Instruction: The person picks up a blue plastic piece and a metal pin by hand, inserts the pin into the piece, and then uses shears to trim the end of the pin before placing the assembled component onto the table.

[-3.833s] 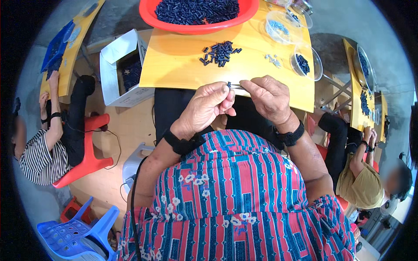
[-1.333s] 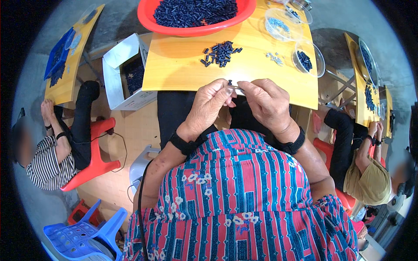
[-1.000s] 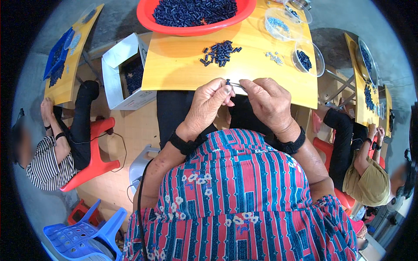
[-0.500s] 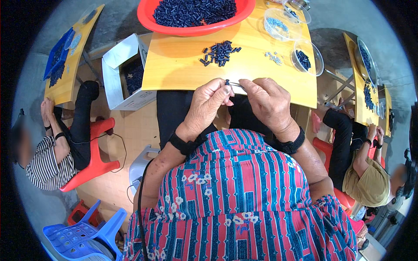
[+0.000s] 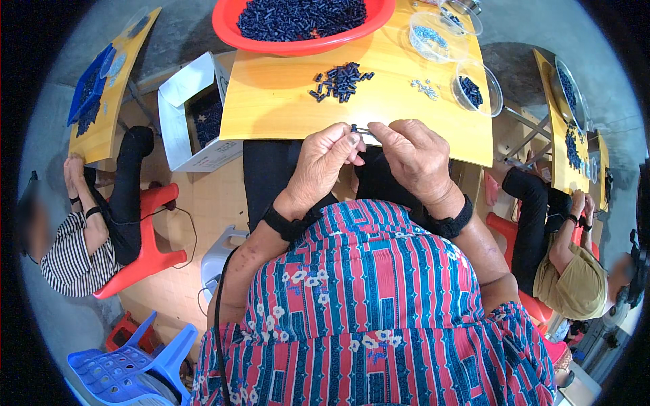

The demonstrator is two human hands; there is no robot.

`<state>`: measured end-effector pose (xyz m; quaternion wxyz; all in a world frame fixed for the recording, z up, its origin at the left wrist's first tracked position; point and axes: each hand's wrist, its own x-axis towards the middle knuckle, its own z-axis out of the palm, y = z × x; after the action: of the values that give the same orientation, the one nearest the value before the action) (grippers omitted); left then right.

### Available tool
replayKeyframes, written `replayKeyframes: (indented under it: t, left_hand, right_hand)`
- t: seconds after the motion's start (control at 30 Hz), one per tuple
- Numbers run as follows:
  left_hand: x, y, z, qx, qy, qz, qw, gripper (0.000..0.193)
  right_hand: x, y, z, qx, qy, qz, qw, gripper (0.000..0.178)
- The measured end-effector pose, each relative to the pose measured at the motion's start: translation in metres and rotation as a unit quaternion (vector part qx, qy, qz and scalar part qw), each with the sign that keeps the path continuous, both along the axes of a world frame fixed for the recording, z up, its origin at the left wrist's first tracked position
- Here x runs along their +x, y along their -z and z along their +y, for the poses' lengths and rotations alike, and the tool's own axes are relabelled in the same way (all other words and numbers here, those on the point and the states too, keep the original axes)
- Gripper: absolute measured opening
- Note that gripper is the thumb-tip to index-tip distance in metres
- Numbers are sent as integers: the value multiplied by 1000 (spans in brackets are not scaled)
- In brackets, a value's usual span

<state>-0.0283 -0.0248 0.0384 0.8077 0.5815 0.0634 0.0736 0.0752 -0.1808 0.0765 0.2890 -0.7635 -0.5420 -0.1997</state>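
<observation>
At the table's near edge, my left hand [image 5: 322, 161] pinches a small dark cylindrical part [image 5: 354, 128] between thumb and fingertips. My right hand [image 5: 418, 154] is closed around tweezers [image 5: 366, 130], whose thin metal tips point left and meet the dark part. Whether the tips grip it or only touch it is too small to tell. Beyond both hands lies a loose pile of the same dark parts [image 5: 341, 82] on the yellow table [image 5: 271, 101]. To its right is a little cluster of small silvery bits [image 5: 424, 88].
A red basin [image 5: 305, 49] full of dark parts stands at the back. Clear tubs [image 5: 497, 95] line the table's right side. An open white carton [image 5: 177, 128] sits left of the table. People work at tables on both sides; a blue chair [image 5: 122, 365] stands lower left.
The tweezers' tips have tilted slightly at the dark part, and my right hand has shifted a touch left. My left hand stays in place.
</observation>
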Motion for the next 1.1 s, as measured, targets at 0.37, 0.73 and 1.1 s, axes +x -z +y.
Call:
replayKeyframes:
  t: [0.37, 0.73, 1.1]
  left_hand:
    - [-4, -3, 0, -184, 82, -1, 979, 29]
    - [-4, 1, 8, -255, 140, -15, 957, 30]
    - [2, 9, 17, -286, 159, 4, 945, 30]
  right_hand:
    - [11, 3, -3, 38, -49, -8, 998, 29]
    - [15, 4, 0, 69, -92, -11, 993, 36]
    - [9, 1, 2, 27, -43, -28, 998, 33]
